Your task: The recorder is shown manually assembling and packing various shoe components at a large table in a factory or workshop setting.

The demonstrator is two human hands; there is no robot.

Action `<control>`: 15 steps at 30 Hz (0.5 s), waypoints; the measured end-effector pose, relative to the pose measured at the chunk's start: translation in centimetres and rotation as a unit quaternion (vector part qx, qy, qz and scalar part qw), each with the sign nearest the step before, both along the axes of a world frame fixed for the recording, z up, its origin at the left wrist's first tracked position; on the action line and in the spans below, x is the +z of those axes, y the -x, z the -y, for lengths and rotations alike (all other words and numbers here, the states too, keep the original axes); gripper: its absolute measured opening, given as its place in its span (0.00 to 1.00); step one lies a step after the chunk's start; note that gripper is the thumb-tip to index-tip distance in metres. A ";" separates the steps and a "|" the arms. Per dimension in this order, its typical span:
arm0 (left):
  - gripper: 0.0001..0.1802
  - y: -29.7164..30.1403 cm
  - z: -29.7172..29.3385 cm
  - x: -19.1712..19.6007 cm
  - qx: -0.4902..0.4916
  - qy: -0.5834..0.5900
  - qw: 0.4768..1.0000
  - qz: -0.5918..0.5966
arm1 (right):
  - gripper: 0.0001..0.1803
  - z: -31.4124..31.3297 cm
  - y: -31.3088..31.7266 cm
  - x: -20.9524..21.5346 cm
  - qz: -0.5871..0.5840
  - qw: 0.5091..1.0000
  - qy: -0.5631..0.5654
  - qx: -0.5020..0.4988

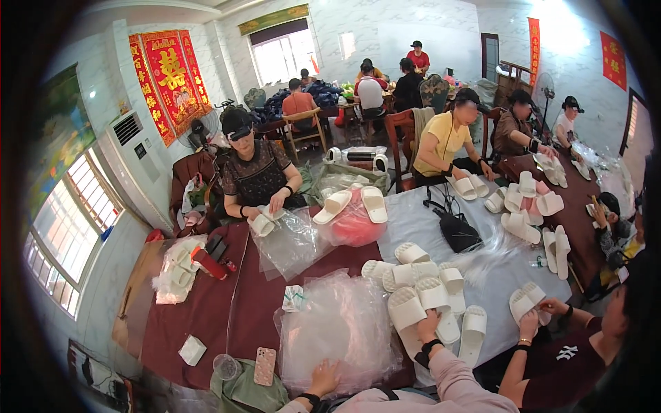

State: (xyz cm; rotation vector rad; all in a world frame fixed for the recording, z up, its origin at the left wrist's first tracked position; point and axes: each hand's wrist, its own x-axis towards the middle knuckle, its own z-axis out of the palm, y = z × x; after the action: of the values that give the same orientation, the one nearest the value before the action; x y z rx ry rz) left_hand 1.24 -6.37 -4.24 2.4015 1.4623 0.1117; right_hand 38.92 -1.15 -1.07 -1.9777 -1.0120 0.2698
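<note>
My left hand (pixel 325 377) lies with its fingers spread on the near edge of a stack of clear plastic bags (pixel 334 323). To its right, my right hand (pixel 428 326) grips a white slipper (pixel 407 308) at the near side of a pile; its fingertips are partly hidden. Another white slipper (pixel 433 294) touches that one, and several more lie behind and beside them. A single white slipper (pixel 473 329) rests just right of my right wrist. Beside my left hand are a phone in a patterned pink case (pixel 265 365) and a green cloth (pixel 242 391).
Across the table, a person (pixel 258 168) handles slippers over a clear bag (pixel 292 241). A co-worker's hands (pixel 537 313) hold slippers at right. A black bag (pixel 458 230), a white box (pixel 192 350), a plastic cup (pixel 225 367) and bagged slippers (pixel 180 272) also lie on the table.
</note>
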 end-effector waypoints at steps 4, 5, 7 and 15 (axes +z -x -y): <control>0.31 0.8 -0.4 3.4 0.001 0.009 0.999 -0.036 | 0.09 2.3 -1.7 2.3 -0.151 0.979 -0.126 -0.053; 0.30 1.4 -0.2 3.6 0.003 -0.078 0.995 -0.057 | 0.08 3.2 -1.3 4.1 -0.190 0.971 -0.144 -0.036; 0.29 2.5 -0.9 3.2 -0.015 -0.169 0.983 -0.072 | 0.08 4.9 -0.9 5.0 -0.264 0.952 -0.154 -0.028; 0.27 3.2 -3.3 1.2 -0.144 -0.050 0.988 -0.038 | 0.14 9.8 7.5 8.5 -0.428 0.861 0.042 0.271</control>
State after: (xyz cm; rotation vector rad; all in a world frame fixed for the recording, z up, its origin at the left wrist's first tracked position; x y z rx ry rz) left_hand -1.94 -3.12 -3.00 2.6962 1.1477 0.0251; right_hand 31.42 -10.93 7.48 -1.3285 -0.9100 1.3850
